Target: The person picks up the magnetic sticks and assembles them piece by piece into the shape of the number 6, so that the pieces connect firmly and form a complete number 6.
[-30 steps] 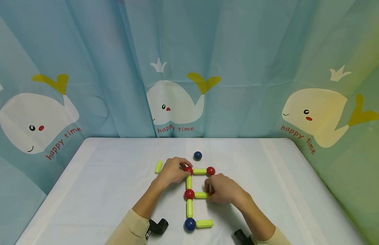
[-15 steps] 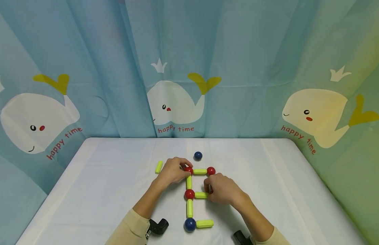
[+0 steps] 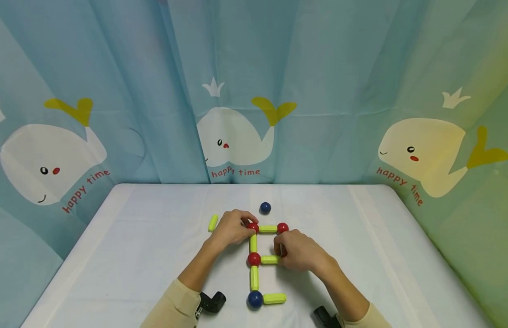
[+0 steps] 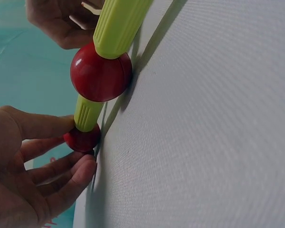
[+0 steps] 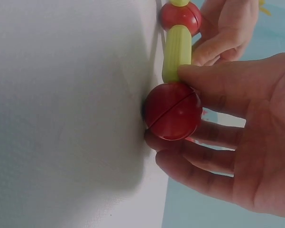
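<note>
Several lime-green rods and balls lie joined on the table. My left hand [image 3: 232,228] holds the far-left red ball [image 4: 83,138] between thumb and fingers. A rod [image 3: 253,243] runs from it toward me to the middle red ball [image 3: 254,259]. My right hand [image 3: 300,250] grips another red ball [image 5: 173,111] at the right end of the middle rod [image 3: 270,259]; in the head view the fingers mostly hide that ball. The far rod [image 3: 268,229] ends in a red ball [image 3: 283,228]. Nearest me, a blue ball [image 3: 255,300] joins a rod [image 3: 274,299] pointing right.
A loose blue ball [image 3: 265,208] lies beyond the joined pieces. Left of them, near my left hand, is a loose green rod [image 3: 212,223]. Behind the white table [image 3: 126,255] hangs a curtain [image 3: 331,91] printed with whales.
</note>
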`<action>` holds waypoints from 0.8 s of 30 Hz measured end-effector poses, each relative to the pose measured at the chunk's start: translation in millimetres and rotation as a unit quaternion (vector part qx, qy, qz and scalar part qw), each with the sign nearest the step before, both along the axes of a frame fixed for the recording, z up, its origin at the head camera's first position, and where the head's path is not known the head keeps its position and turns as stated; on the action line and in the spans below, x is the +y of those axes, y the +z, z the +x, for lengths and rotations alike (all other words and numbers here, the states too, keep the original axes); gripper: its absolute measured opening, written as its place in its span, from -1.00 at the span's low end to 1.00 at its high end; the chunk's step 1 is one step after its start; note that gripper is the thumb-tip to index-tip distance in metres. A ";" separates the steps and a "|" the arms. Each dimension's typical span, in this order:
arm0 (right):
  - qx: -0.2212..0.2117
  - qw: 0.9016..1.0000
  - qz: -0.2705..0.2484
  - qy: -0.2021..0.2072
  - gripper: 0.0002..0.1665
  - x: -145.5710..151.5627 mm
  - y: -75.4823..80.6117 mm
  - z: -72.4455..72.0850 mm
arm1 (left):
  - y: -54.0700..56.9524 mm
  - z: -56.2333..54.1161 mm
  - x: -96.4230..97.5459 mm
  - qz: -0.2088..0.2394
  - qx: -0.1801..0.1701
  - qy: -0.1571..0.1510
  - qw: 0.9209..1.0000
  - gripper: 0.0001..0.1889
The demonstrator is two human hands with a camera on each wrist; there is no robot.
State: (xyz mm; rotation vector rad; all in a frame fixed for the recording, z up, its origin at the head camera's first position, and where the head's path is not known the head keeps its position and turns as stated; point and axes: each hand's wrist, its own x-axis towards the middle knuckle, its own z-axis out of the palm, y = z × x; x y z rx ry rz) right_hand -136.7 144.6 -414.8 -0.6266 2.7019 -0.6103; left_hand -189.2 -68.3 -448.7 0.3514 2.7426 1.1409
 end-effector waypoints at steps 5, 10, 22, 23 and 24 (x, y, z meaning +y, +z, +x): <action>-0.002 1.000 0.001 0.003 -0.78 0.6 -0.7 -0.9 | 0.2 0.1 0.2 0.000 -0.004 0.001 1.000 -0.81; -0.002 1.000 -0.006 0.021 -0.79 3.9 -0.7 -3.1 | 0.3 0.6 0.3 -0.001 -0.007 0.002 1.000 -0.81; -0.001 0.999 -0.052 0.014 -0.89 14.3 1.6 -14.2 | 1.0 0.7 0.6 -0.006 0.003 0.002 1.000 -0.81; 0.004 0.998 -0.055 0.007 -0.90 15.1 1.2 -15.8 | 1.0 0.6 0.6 -0.005 0.005 0.001 1.000 -0.81; 0.010 0.998 -0.057 0.002 -0.91 15.8 0.8 -17.4 | 1.1 0.6 0.5 -0.004 0.006 0.001 1.000 -0.81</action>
